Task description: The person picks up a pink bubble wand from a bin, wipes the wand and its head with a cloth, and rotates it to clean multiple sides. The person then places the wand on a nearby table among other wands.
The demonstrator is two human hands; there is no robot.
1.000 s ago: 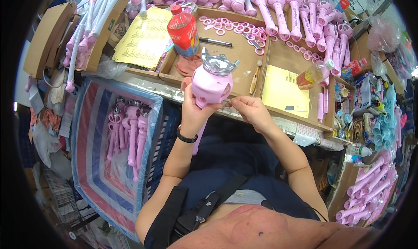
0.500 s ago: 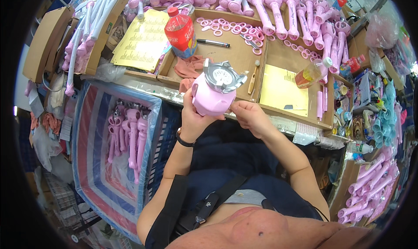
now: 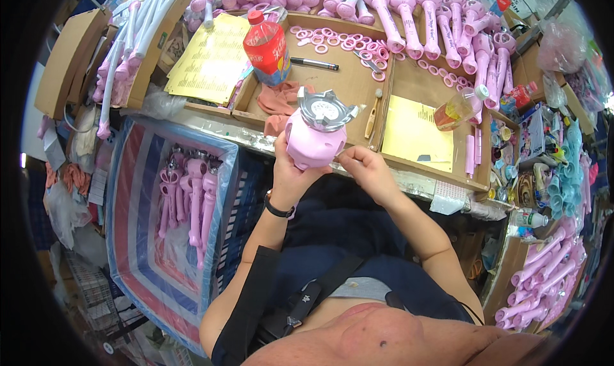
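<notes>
In front of me, over the near edge of the tray, a pink plastic toy wand (image 3: 314, 142) is held with its wide head up. A silver, crown-like ring (image 3: 327, 111) with several prongs caps it. My left hand (image 3: 291, 174) is closed round the wand from below and the left; a dark band circles that wrist. Close to the wand's lower right side, my right hand (image 3: 368, 171) has its thumb and forefinger pinched together. Whatever is between those fingertips is too small to make out. An orange-pink cloth (image 3: 274, 101) lies just behind the wand.
A cardboard tray (image 3: 355, 85) holds pink rings (image 3: 323, 38), a pen (image 3: 313, 63), a brush (image 3: 373, 115) and yellow paper (image 3: 416, 132). A red bottle (image 3: 267, 49) and a clear bottle (image 3: 457, 110) stand there. More wands lie behind and in a lined crate (image 3: 173, 126) at left.
The wand has turned and tilted slightly in my left hand, so its silver top shows flatter. My right hand stays pinched beside it, a little lower.
</notes>
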